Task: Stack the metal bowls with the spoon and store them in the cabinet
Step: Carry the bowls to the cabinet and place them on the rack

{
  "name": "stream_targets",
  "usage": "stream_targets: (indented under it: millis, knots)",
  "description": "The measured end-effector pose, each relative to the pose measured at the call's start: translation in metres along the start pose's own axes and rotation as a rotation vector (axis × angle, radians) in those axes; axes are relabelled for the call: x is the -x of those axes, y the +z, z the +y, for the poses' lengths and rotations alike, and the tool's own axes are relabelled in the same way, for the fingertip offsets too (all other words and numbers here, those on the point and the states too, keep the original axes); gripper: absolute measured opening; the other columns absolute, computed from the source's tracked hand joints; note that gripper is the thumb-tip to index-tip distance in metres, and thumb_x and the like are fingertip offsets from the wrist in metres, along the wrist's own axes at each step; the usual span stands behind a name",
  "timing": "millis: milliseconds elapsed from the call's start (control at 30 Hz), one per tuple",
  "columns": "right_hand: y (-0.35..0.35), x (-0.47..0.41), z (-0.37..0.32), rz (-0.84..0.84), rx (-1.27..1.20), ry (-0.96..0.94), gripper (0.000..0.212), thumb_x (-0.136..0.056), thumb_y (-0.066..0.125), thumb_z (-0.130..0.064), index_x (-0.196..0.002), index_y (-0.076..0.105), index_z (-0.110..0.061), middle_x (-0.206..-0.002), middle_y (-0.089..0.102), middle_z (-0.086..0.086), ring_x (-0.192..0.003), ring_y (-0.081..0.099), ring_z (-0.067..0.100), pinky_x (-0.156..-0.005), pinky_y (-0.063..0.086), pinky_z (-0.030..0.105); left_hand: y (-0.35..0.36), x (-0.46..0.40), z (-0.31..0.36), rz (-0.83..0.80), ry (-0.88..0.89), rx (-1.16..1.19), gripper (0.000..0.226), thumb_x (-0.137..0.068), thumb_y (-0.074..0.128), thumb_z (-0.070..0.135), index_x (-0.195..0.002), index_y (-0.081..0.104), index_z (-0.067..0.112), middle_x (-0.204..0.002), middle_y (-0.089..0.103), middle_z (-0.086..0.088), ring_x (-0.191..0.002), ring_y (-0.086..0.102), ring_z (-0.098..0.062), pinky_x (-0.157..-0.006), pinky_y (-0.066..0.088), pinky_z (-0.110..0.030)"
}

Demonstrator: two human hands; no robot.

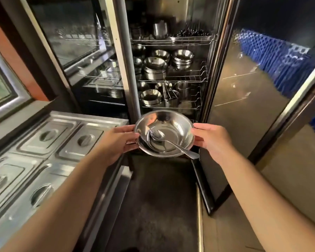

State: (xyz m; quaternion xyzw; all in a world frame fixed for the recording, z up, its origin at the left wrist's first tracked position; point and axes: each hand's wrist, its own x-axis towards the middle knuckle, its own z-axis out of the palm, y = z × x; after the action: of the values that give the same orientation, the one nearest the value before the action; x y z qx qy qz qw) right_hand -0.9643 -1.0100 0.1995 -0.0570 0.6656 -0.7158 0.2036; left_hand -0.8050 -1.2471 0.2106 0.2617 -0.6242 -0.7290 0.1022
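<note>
Fingers: left hand and right hand clamped on opposite rims of stacked bowls. Spoon lies inside, handle overhanging. Position: before open cabinet. Step: storing. Next, likely: level reach onto a wire shelf.

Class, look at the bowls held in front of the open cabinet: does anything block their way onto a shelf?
No door blocks it: the cabinet stands open ahead of the stacked bowls. The wire shelves already hold bowl stacks, with free space at their right ends.
</note>
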Motion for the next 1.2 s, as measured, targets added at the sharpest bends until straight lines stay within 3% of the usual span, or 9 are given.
stream_targets:
  millis: [167, 333, 467, 600, 833, 1000, 1067, 1133, 1200]
  knots:
    - [-0.015, -0.059, -0.018, 0.048, 0.021, 0.002, 0.030, -0.085, 0.075, 0.003, -0.114, 0.071, 0.001, -0.087, 0.078, 0.015, -0.064, 0.076, 0.023, -0.053, 0.060, 0.026, 0.025, -0.073, 0.013, -0.057, -0.012, 0.010, 0.033, -0.093, 0.060, -0.002, -0.125, 0.066, 0.004, -0.118, 0.071, -0.021, -0.098, 0.070, -0.026, -0.083, 0.061, -0.034]
    - [-0.027, -0.126, -0.030, 0.092, 0.044, 0.005, 0.037, -0.086, 0.074, 0.001, -0.123, 0.066, 0.003, -0.096, 0.077, 0.019, -0.073, 0.075, 0.026, -0.062, 0.060, 0.032, 0.044, -0.154, 0.026, -0.109, -0.023, 0.052, 0.030, -0.091, 0.063, -0.003, -0.118, 0.070, 0.005, -0.106, 0.076, -0.017, -0.091, 0.073, -0.024, -0.076, 0.061, -0.033]
    - [-0.029, -0.201, -0.040, 0.158, 0.050, 0.002, 0.040, -0.086, 0.075, 0.003, -0.124, 0.065, 0.004, -0.089, 0.078, 0.015, -0.068, 0.076, 0.022, -0.056, 0.060, 0.027, 0.058, -0.243, 0.040, -0.159, -0.030, 0.053, 0.030, -0.090, 0.064, -0.003, -0.118, 0.069, 0.006, -0.105, 0.075, -0.016, -0.089, 0.073, -0.023, -0.080, 0.062, -0.036]
    - [-0.023, -0.285, -0.050, 0.228, 0.087, 0.002, 0.041, -0.085, 0.076, 0.001, -0.125, 0.066, 0.002, -0.087, 0.080, 0.012, -0.074, 0.077, 0.024, -0.060, 0.061, 0.030, 0.069, -0.339, 0.058, -0.182, -0.022, 0.023, 0.032, -0.089, 0.066, -0.003, -0.119, 0.068, 0.006, -0.100, 0.076, -0.014, -0.080, 0.074, -0.018, -0.064, 0.059, -0.026]
    - [-0.004, -0.430, -0.082, 0.340, 0.165, 0.010, 0.040, -0.086, 0.077, -0.004, -0.125, 0.067, -0.003, -0.092, 0.079, 0.010, -0.075, 0.077, 0.021, -0.062, 0.061, 0.028, 0.085, -0.493, 0.108, -0.235, -0.023, -0.031, 0.024, -0.090, 0.063, -0.005, -0.110, 0.070, 0.005, -0.082, 0.078, -0.007, -0.071, 0.075, -0.016, -0.059, 0.057, -0.021]
    - [0.002, -0.510, -0.096, 0.402, 0.262, -0.019, 0.016, -0.089, 0.072, -0.010, -0.105, 0.076, -0.009, -0.075, 0.079, 0.001, -0.075, 0.076, 0.017, -0.060, 0.062, 0.026, 0.106, -0.573, 0.138, -0.243, -0.055, -0.098, 0.015, -0.094, 0.064, 0.008, -0.110, 0.065, 0.006, -0.080, 0.079, -0.005, -0.070, 0.075, -0.012, -0.058, 0.057, -0.021]
    - [0.003, -0.538, -0.100, 0.397, 0.332, -0.010, 0.015, -0.088, 0.069, -0.018, -0.095, 0.078, -0.008, -0.077, 0.078, 0.006, -0.072, 0.073, 0.016, -0.071, 0.065, 0.037, 0.116, -0.597, 0.144, -0.232, -0.068, -0.134, 0.018, -0.095, 0.064, 0.011, -0.112, 0.065, 0.006, -0.083, 0.079, -0.004, -0.073, 0.076, -0.013, -0.060, 0.058, -0.022]
    - [0.003, -0.563, -0.104, 0.368, 0.402, 0.000, 0.030, -0.086, 0.066, -0.027, -0.093, 0.072, 0.002, -0.091, 0.074, 0.024, -0.070, 0.067, 0.022, -0.085, 0.060, 0.054, 0.128, -0.619, 0.146, -0.189, -0.093, -0.135, 0.026, -0.093, 0.067, 0.011, -0.118, 0.063, 0.005, -0.090, 0.078, -0.010, -0.079, 0.076, -0.017, -0.066, 0.061, -0.027]
    - [0.004, -0.585, -0.104, 0.374, 0.452, -0.002, 0.038, -0.085, 0.067, -0.033, -0.094, 0.069, 0.004, -0.089, 0.072, 0.025, -0.068, 0.064, 0.022, -0.089, 0.056, 0.058, 0.139, -0.635, 0.145, -0.159, -0.106, -0.149, 0.038, -0.092, 0.069, 0.012, -0.127, 0.058, 0.002, -0.103, 0.075, -0.015, -0.088, 0.075, -0.022, -0.075, 0.062, -0.033]
